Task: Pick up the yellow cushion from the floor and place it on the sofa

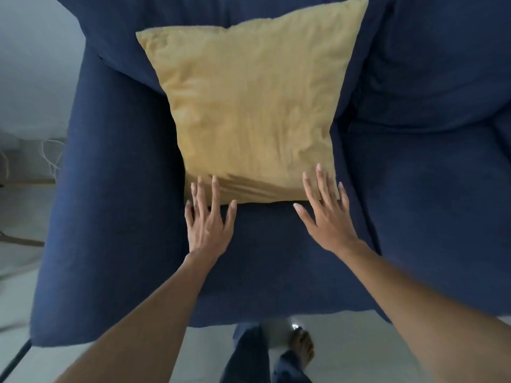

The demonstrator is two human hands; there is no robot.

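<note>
The yellow cushion leans on the dark blue sofa, its lower edge on the seat and its top against the backrest. My left hand is spread flat at the cushion's lower left corner, fingertips overlapping the fabric. My right hand is spread at the lower right corner, fingers lying over the cushion's edge. Neither hand grips anything.
The sofa's wide left armrest and a second seat cushion flank the yellow cushion. Pale floor lies below the sofa's front edge, with my legs and a bare foot on it. Thin wires sit at the far left.
</note>
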